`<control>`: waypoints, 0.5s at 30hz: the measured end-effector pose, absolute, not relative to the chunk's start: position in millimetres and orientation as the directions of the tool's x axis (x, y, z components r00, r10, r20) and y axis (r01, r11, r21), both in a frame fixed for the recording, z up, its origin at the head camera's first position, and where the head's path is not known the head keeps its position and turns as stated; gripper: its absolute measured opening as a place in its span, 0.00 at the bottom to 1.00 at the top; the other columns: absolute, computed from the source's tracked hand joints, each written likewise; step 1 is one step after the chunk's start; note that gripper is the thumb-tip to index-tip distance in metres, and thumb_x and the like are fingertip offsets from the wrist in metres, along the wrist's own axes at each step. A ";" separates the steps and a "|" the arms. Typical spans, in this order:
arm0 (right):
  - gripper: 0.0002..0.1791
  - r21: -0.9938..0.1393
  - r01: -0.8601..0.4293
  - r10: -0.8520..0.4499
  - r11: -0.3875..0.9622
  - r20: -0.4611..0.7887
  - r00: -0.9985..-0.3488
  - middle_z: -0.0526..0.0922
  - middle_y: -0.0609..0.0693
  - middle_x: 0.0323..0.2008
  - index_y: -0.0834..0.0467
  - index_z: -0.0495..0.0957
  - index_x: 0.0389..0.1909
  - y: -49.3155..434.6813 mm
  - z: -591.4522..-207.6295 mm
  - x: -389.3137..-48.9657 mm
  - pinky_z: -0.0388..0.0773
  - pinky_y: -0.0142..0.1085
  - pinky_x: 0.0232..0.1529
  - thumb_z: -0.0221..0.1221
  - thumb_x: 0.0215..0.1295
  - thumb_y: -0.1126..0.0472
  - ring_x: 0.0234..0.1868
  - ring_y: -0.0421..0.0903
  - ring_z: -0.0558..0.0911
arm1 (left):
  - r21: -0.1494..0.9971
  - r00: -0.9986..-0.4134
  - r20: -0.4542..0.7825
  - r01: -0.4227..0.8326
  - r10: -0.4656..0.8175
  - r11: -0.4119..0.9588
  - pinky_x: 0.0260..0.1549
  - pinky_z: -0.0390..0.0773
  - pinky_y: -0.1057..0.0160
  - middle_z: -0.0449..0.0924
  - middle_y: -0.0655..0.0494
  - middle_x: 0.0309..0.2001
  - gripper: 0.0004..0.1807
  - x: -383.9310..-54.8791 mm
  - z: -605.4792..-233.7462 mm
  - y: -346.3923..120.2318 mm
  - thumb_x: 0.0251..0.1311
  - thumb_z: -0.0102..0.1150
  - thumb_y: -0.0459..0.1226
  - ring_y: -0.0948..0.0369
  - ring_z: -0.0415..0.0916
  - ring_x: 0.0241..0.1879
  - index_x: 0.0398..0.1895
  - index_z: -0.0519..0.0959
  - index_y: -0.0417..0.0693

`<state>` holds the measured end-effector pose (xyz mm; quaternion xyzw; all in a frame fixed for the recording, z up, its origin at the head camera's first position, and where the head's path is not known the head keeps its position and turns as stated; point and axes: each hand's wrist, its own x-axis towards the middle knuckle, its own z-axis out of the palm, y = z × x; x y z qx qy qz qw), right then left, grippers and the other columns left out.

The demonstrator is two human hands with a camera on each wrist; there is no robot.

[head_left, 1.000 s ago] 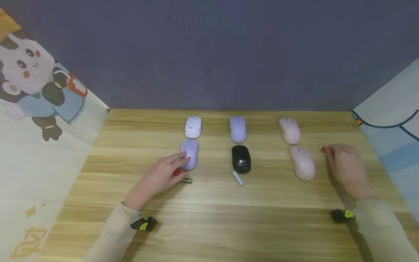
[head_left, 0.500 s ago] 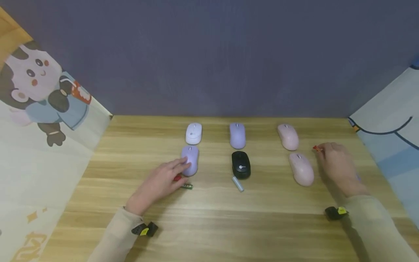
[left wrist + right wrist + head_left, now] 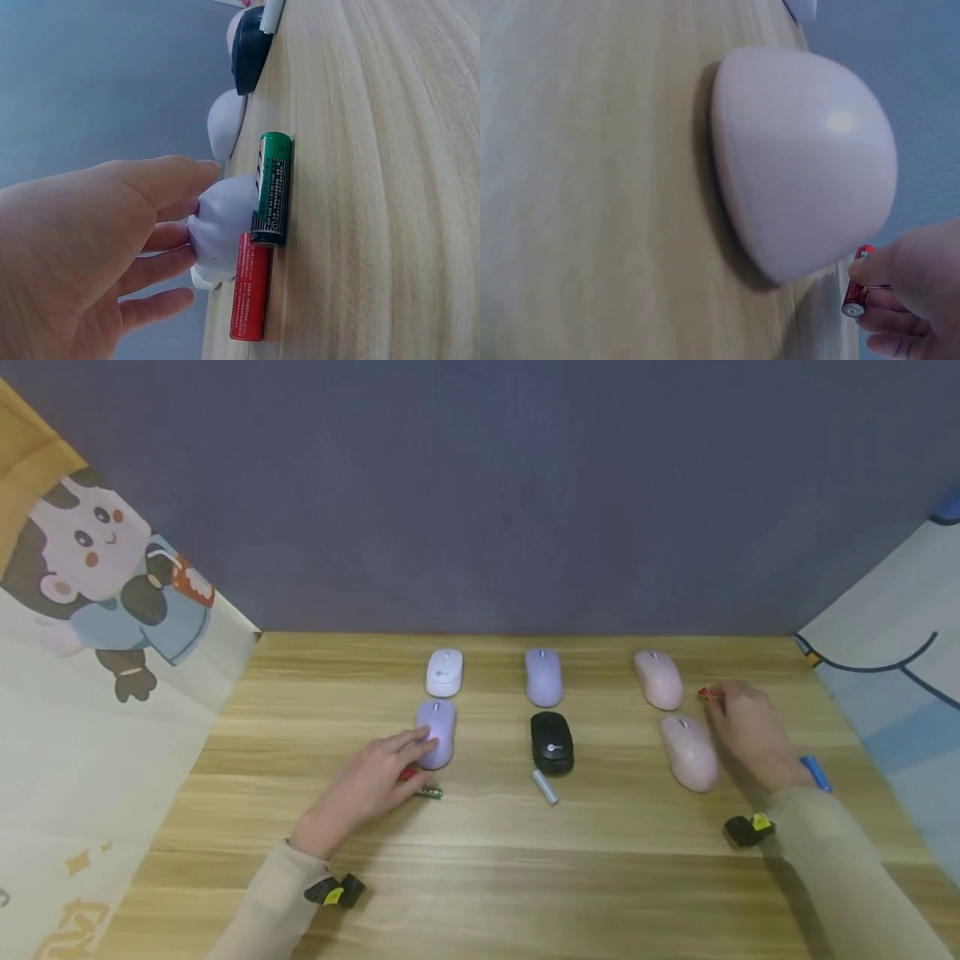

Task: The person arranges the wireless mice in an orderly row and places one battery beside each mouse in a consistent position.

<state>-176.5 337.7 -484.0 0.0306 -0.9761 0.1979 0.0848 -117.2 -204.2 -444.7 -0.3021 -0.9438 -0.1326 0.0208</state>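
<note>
My left hand (image 3: 367,785) rests with loosely extended fingers at the near purple mouse (image 3: 441,737), fingertips touching its left side. Below that hand lie a green battery (image 3: 272,187) and a red battery (image 3: 250,289), both partly covered in the head view. At the right, my right hand (image 3: 746,731) pinches another red battery (image 3: 856,289) between thumb and fingers. The hand is just right of the near pink mouse (image 3: 688,753) and the far pink mouse (image 3: 659,680).
A white mouse (image 3: 445,673), a far purple mouse (image 3: 543,677) and a black mouse (image 3: 552,743) stand on the wooden table (image 3: 480,893). A pale blue cylinder (image 3: 545,787) lies below the black mouse. A blue cylinder (image 3: 815,773) lies beside my right wrist. A dark wall (image 3: 480,510) rises behind.
My right hand has moved left toward the pink mice with the red battery, uncovering the blue cylinder. My left hand stays at the purple mouse. The head view has shifted slightly.
</note>
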 end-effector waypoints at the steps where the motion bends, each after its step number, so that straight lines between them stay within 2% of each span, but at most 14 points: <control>1: 0.14 -0.389 -0.088 -0.022 0.917 0.170 -0.985 0.79 0.74 0.43 0.76 0.75 0.51 337.3 -484.2 -178.6 0.78 0.62 0.40 0.56 0.74 0.67 0.42 0.68 0.79 | 0.238 -0.816 0.122 0.577 0.565 0.782 0.61 0.79 0.43 0.74 0.43 0.70 0.28 -117.5 -445.4 -204.3 0.66 0.69 0.47 0.44 0.79 0.62 0.66 0.79 0.47; 5: 0.17 -0.425 -0.035 0.017 0.904 0.118 -0.993 0.79 0.73 0.44 0.75 0.75 0.53 336.2 -485.6 -187.2 0.78 0.61 0.42 0.56 0.75 0.63 0.44 0.68 0.80 | 0.236 -0.813 0.135 0.582 0.567 0.778 0.61 0.79 0.43 0.74 0.43 0.70 0.27 -118.5 -447.6 -204.8 0.65 0.69 0.46 0.45 0.78 0.63 0.65 0.80 0.46; 15: 0.21 -0.492 0.063 0.078 0.868 0.010 -0.997 0.83 0.69 0.44 0.73 0.76 0.55 337.8 -485.3 -204.3 0.81 0.51 0.38 0.54 0.77 0.57 0.42 0.63 0.82 | 0.230 -0.809 0.145 0.587 0.569 0.776 0.61 0.79 0.43 0.75 0.43 0.69 0.27 -118.8 -448.0 -203.7 0.65 0.69 0.47 0.45 0.79 0.62 0.65 0.80 0.46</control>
